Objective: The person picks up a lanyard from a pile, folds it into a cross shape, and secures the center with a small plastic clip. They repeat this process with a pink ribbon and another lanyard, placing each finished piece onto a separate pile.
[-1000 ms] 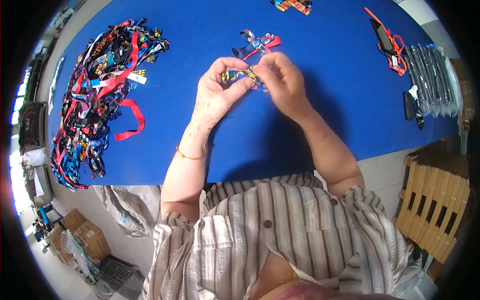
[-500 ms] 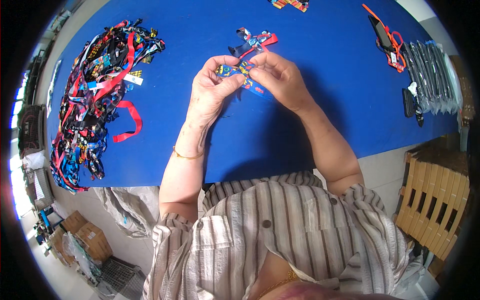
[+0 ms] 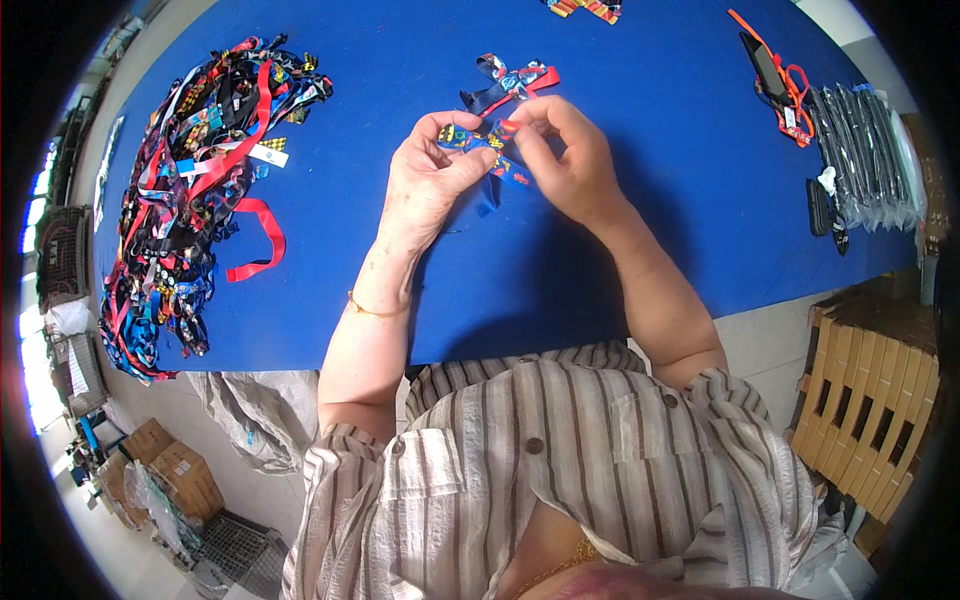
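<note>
A blue printed ribbon (image 3: 512,172) with yellow and red figures is folded across itself between my two hands. My left hand (image 3: 432,170) pinches the crossing between thumb and fingers. Higher up on the right, my right hand (image 3: 568,160) has its thumb and forefinger curled at a short upper end of the ribbon. One blue tail hangs below the crossing. Just beyond my fingertips a bow of printed and red ribbon (image 3: 512,82) lies on the table.
A long heap of mixed printed ribbons (image 3: 185,200) covers the left side of the blue table (image 3: 400,60). At the right lie orange-handled scissors (image 3: 775,85) and dark items in clear bags (image 3: 860,155). More striped ribbon (image 3: 585,8) shows at the far edge.
My right thumb has pulled back from the ribbon's crossing and its fingers have shifted to the upper end. A blue tail now shows below. My left hand keeps its pinch.
</note>
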Available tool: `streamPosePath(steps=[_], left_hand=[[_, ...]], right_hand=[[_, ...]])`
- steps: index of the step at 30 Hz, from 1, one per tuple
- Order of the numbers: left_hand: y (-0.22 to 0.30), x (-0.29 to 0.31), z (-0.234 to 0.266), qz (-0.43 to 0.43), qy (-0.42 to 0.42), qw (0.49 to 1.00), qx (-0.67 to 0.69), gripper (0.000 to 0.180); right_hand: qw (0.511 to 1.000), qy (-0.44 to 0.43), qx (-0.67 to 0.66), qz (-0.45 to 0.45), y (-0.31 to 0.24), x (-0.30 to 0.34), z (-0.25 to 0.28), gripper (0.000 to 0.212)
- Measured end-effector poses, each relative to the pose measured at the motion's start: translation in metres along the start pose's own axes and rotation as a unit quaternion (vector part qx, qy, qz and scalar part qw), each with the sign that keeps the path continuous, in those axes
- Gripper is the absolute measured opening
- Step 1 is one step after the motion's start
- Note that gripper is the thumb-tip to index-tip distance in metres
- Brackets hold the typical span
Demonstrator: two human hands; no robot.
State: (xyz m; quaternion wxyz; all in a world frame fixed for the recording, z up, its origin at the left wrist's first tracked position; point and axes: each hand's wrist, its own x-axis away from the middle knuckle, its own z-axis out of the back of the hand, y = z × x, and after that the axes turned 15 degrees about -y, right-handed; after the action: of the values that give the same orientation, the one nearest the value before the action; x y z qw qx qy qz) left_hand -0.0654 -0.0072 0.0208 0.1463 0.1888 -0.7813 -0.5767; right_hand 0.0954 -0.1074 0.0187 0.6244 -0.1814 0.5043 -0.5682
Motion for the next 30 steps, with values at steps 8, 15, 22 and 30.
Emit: streamPosePath(steps=[8, 15, 22, 30], left_hand=[[0.002, 0.001, -0.007, 0.000, 0.002, 1.000, -0.024, 0.031], [-0.002, -0.001, 0.000, -0.016, -0.012, 0.994, 0.110, 0.014], [-0.008, -0.002, -0.003, -0.078, -0.006, 0.990, 0.114, 0.005], [-0.007, 0.000, 0.002, -0.099, -0.011, 0.990, 0.101, 0.005]], right_hand=[[0.992, -0.051, -0.102, -0.052, -0.005, 0.002, -0.005, 0.014], [0.971, -0.032, -0.211, -0.112, -0.003, 0.000, -0.004, 0.012], [0.963, 0.002, -0.243, -0.120, 0.000, 0.003, -0.006, 0.013], [0.951, -0.012, -0.288, -0.116, -0.006, -0.002, -0.002, 0.013]])
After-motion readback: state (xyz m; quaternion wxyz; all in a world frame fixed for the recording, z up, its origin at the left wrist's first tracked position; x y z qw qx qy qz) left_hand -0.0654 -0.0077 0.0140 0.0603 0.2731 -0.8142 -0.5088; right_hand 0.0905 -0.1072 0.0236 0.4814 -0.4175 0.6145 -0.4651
